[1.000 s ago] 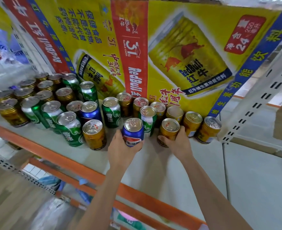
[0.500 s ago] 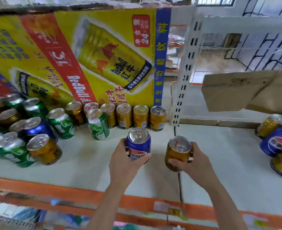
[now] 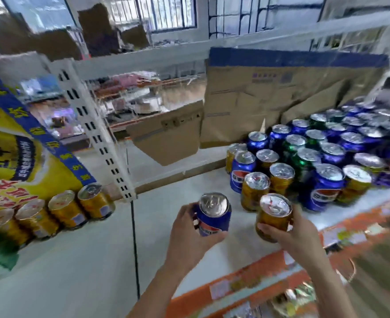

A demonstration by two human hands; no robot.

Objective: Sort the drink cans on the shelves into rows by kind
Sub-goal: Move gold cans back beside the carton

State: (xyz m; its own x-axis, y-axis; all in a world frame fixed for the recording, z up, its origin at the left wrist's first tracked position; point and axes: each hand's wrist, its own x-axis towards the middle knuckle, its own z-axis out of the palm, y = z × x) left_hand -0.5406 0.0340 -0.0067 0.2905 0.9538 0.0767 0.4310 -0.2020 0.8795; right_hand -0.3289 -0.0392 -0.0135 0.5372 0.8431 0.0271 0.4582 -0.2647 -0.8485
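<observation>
My left hand [image 3: 189, 235] grips a blue Pepsi can [image 3: 213, 214] upright, a little above the white shelf [image 3: 79, 260]. To its right, my right hand [image 3: 292, 235] holds a gold Red Bull can [image 3: 273, 216], also upright. Just beyond them on the right-hand shelf bay stands a mixed cluster of blue, gold and green cans [image 3: 315, 161]. A row of gold cans [image 3: 49, 214] lines the back of the left bay, under a yellow Red Bull poster [image 3: 17, 157].
A white slotted upright post [image 3: 97, 134] divides the two bays. Cardboard sheets [image 3: 269, 95] lean behind the right cluster. The orange shelf edge [image 3: 258, 267] with price tags runs along the front. Bare shelf surface lies between the gold row and my hands.
My view has swung to the right, from the left bay to the right bay. Both hands have carried their cans rightward, close to the mixed cluster.
</observation>
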